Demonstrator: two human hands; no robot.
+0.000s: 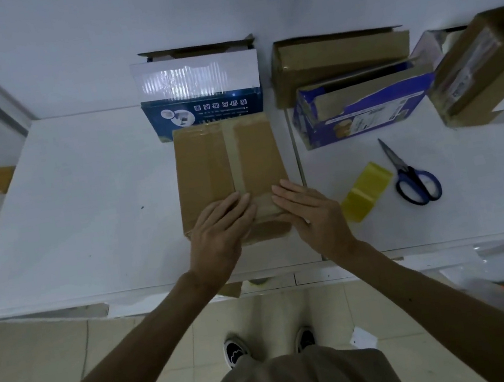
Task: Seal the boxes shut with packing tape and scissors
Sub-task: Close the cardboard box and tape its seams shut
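Head view: I see both hands lying flat on a brown cardboard box (205, 171) at the near edge of the white table (82, 200).
Left hand (220, 228): fingers straight and together, palm down on the box top, fingertips at the left edge of the tape strip (234, 160); it grips nothing.
Right hand (309, 211): fingers straight, palm down at the strip's right edge, also gripping nothing.
Box: flaps down, with the strip running along the centre seam.
Tape roll (367, 191): yellow, on the table near my right hand, not touching it.
Scissors (412, 176): blue-handled, just right of the roll, tips pointing away.
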